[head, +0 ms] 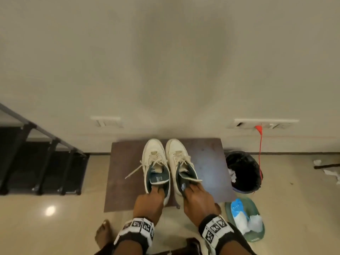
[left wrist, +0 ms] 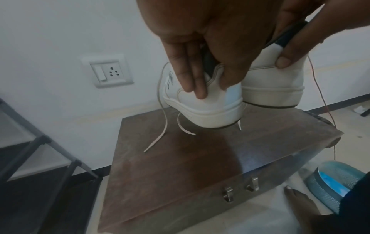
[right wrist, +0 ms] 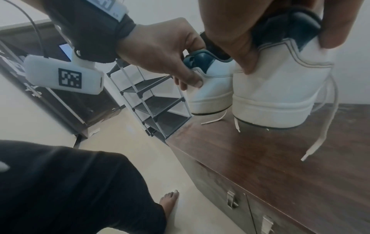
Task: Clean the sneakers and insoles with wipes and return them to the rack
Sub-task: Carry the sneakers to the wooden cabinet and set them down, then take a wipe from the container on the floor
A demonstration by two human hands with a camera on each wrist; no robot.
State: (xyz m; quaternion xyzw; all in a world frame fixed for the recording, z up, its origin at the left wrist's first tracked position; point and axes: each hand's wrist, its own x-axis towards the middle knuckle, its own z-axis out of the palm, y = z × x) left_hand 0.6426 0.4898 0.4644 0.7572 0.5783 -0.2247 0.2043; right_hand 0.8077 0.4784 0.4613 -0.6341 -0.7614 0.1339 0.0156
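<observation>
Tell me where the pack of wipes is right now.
In the head view the pack of wipes lies on the floor at lower right, just past the wooden box, with the black-lined bin behind it.

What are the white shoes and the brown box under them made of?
The shoes look like smooth white leather or fake leather: stitched seams show at the heel, above a thick rubbery-looking sole. The collar lining is dark and looks padded. The box looks like dark, glossy polished wood, reflecting light, with shiny metal latches on its front.
</observation>
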